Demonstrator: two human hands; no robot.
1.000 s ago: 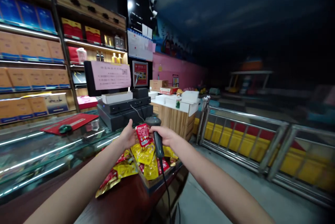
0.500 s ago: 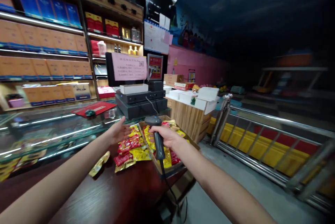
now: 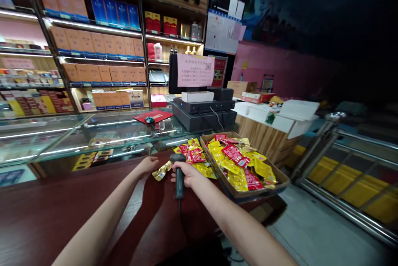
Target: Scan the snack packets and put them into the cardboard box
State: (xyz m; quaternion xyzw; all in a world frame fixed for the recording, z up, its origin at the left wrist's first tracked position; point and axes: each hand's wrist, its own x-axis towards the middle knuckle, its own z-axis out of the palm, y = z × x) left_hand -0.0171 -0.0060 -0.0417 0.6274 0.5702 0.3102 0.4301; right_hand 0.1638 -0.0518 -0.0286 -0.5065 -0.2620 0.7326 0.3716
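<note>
My right hand (image 3: 186,173) is wrapped round the handle of a dark barcode scanner (image 3: 179,185), its head pointing away from me and its cord hanging down. My left hand (image 3: 148,165) hovers over the counter with its fingers stretched to the right, holding nothing that I can see. Just beside its fingertips lies a single gold snack packet (image 3: 162,171), between the hand and the scanner. Behind the scanner is a loose pile of red and yellow snack packets (image 3: 194,152). A cardboard box (image 3: 217,173) on the right holds many similar packets.
A glass display counter (image 3: 68,137) runs along the back. A mouse (image 3: 149,120) sits on a red mat (image 3: 164,114), beside a cash drawer (image 3: 203,120) and a monitor with a pink notice (image 3: 195,70). A metal railing (image 3: 342,199) stands at the right.
My view has turned left. The scanner in my right hand has moved from over the box to the left, near the single gold packet. My left hand has come beside that packet.
</note>
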